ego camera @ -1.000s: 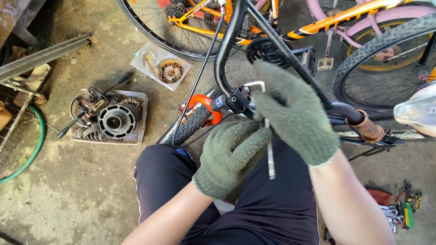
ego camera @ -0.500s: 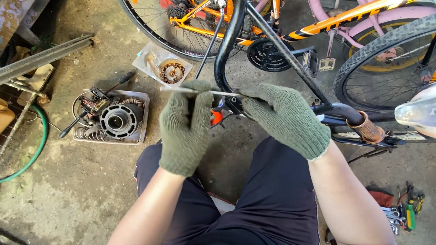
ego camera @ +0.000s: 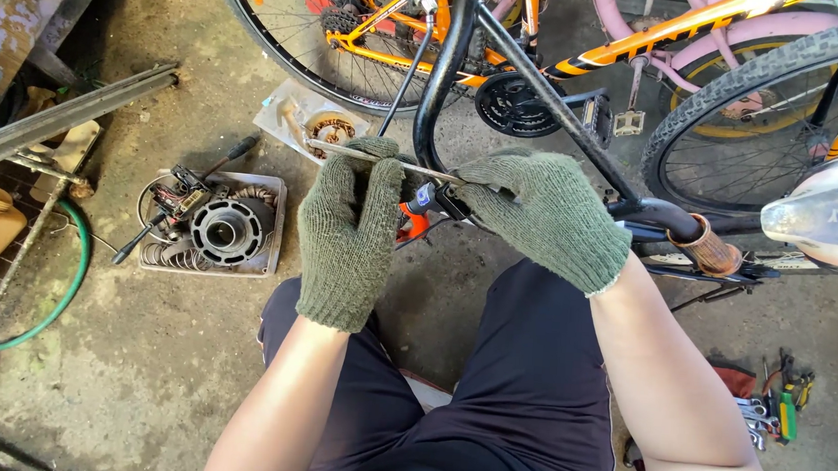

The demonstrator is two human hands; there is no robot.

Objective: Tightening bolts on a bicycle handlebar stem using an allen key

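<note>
Head view looks straight down past dark shorts to two hands in green knit gloves, close together in front of a black bike frame. Left hand is closed around a thin metal wrench, which lies level and runs rightward to the frame. Right hand is curled over the frame's lower end, its fingertips pinched at a small black fitting where the wrench tip meets it; whether those fingers grip the wrench itself cannot be told. An orange part shows just below the frame between the two gloves.

Right of the frame, a rust-coloured handlebar grip sticks out, and a pale seat sits beyond it. Loose tools lie on the concrete well to the right of the frame, near the right knee.

Left of the frame, a shallow tray holds a round grey engine part with wires and springs, and a green hose curves farther left. A plastic bag with a rusty round part lies just beyond the left glove.

Behind the frame stand an orange bike and a pink bike, with a black knobby tyre at the right.
</note>
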